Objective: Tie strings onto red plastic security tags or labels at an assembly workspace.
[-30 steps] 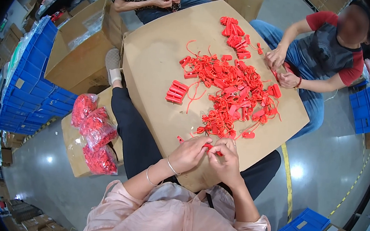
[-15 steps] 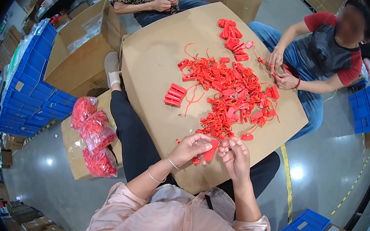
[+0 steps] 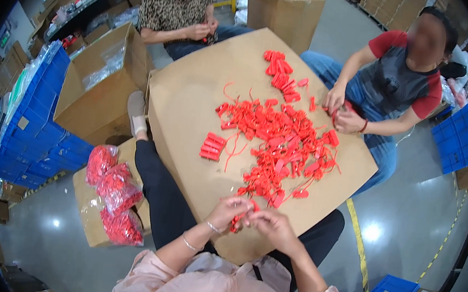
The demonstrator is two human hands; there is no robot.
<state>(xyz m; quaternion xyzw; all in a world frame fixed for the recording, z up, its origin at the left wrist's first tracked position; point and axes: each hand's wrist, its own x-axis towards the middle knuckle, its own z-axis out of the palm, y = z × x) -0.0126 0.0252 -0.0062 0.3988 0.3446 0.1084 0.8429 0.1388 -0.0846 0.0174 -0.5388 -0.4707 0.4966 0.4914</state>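
My left hand (image 3: 229, 209) is closed in a pinch on a red plastic piece (image 3: 236, 221) with red cord, just over the table's near edge. Fingertips of my right hand (image 3: 272, 227) are pressed together beside it, meeting the left; whatever they pinch is hidden. Right beyond my hands spreads a heap of red plastic pieces with tangled cords (image 3: 285, 146). To its left, a neat row of red pieces (image 3: 212, 146) lies with a loose cord loop beside it.
The cardboard-topped table (image 3: 188, 90) has another red row (image 3: 279, 71) at its far side. Co-workers sit at the far left and right, handling red pieces. Bags of red pieces (image 3: 118, 188) lie on a carton at left. Blue crates (image 3: 36, 125) and an open carton (image 3: 101, 81) stand beyond.
The view has tilted up slightly. My hands have drawn closer together, and the red piece has turned between my fingers. At the right, the co-worker's hands have also shifted closer together.
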